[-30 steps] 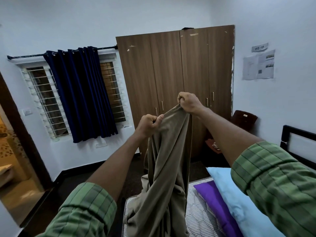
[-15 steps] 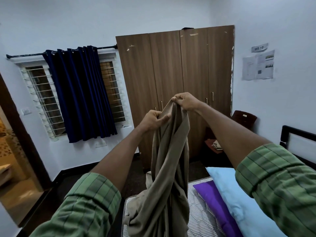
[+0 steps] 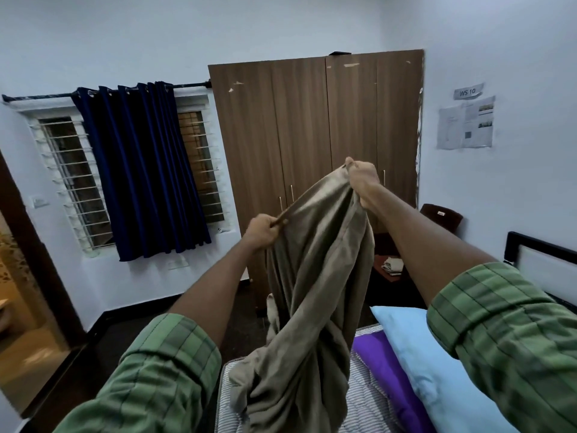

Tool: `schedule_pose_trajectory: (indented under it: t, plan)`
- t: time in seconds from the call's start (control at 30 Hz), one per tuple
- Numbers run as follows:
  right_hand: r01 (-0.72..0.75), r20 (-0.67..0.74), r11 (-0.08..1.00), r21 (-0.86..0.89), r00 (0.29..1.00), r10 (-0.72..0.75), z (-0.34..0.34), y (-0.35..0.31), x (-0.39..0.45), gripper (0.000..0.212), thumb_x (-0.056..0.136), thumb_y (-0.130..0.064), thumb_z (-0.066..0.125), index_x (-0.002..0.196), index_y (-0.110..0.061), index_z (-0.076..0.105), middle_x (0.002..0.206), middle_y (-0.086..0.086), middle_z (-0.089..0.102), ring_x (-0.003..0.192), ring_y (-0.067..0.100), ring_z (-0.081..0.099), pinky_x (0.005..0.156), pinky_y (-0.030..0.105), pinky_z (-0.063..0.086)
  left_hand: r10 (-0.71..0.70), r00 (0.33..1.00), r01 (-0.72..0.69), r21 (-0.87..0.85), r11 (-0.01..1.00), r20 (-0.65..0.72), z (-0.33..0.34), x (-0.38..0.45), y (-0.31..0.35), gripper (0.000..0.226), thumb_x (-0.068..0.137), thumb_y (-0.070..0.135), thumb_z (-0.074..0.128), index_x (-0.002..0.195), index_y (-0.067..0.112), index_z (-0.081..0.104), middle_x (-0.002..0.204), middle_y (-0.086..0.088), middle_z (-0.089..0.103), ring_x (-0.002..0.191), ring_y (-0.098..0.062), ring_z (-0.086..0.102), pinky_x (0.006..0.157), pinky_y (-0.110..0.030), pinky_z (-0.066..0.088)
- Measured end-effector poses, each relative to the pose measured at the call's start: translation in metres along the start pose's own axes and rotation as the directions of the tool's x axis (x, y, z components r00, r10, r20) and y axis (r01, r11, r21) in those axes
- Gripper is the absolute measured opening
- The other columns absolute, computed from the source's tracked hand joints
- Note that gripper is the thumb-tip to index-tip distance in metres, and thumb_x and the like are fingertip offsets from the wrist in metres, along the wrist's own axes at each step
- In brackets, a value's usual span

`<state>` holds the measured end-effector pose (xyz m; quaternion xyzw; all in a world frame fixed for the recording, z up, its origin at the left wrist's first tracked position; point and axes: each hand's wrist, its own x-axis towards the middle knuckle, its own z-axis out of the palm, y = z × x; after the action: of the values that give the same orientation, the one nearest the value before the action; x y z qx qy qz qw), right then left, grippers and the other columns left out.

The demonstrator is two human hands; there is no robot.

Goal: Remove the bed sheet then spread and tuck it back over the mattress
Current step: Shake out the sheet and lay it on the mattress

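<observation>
A tan bed sheet (image 3: 315,292) hangs bunched and twisted in front of me, off the mattress. My left hand (image 3: 263,231) grips its top edge, lower and to the left. My right hand (image 3: 362,179) grips the same edge higher up, so a short stretch of hem runs taut between them. The sheet's lower end piles on the striped bare mattress (image 3: 365,404) at the bottom of the view.
A light blue pillow (image 3: 437,370) and a purple pillow (image 3: 387,379) lie on the mattress at right. A brown wardrobe (image 3: 312,135) stands ahead, a dark chair (image 3: 440,215) and black bed frame (image 3: 537,245) at right, a curtained window (image 3: 140,170) at left.
My hands have moved apart along the sheet's edge, the left lower and leftward, the right to the right, opening the top of the bunched sheet.
</observation>
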<state>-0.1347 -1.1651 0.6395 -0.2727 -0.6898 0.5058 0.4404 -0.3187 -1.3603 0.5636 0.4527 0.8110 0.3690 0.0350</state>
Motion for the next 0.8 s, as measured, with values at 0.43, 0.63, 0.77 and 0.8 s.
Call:
schedule_pose_trajectory:
  t: [0.43,0.63,0.77,0.8]
  plan:
    - [0.371,0.618,0.779,-0.505,0.786,0.025,0.035,-0.002,-0.010,0.019,0.092,-0.011,0.070,0.086,-0.027,0.078,0.101,0.000,0.074,0.103,0.021,0.069,0.097,0.038,0.057,0.236,0.834,-0.197,0.130,0.972,-0.499,-0.015,0.024,0.046,0.027,0.096,0.014,0.053,0.082,0.002,0.072,0.085,-0.010,0.071,0.077,-0.027,0.064,0.074,-0.043,0.053]
    - [0.244,0.229,0.893,-0.378,0.959,-0.165,0.023,-0.011,0.004,0.027,0.098,-0.010,0.051,0.086,-0.019,0.073,0.100,-0.001,0.071,0.099,0.017,0.062,0.085,0.033,0.047,0.291,0.775,-0.162,0.268,0.950,-0.561,-0.031,0.016,0.032,0.020,0.090,0.005,0.056,0.079,0.003,0.073,0.081,-0.007,0.069,0.071,-0.022,0.060,0.065,-0.033,0.047]
    - [0.093,0.070,0.992,-0.091,0.994,-0.086,0.036,-0.010,0.010,0.029,0.104,-0.025,0.047,0.092,-0.016,0.072,0.097,0.001,0.072,0.097,0.018,0.066,0.088,0.039,0.054,0.218,0.920,-0.178,0.147,0.973,-0.327,-0.025,0.021,0.033,0.020,0.092,0.019,0.063,0.088,0.010,0.080,0.080,-0.007,0.076,0.079,-0.027,0.072,0.074,-0.044,0.059]
    - [0.080,0.052,0.994,-0.073,0.996,-0.076,0.040,-0.010,0.010,0.030,0.105,-0.028,0.046,0.092,-0.018,0.071,0.099,0.001,0.072,0.099,0.019,0.066,0.091,0.039,0.055,0.169,0.959,-0.164,0.040,0.986,-0.228,-0.021,0.017,0.034,0.019,0.095,0.024,0.066,0.094,0.012,0.081,0.083,-0.005,0.077,0.082,-0.025,0.073,0.078,-0.045,0.061]
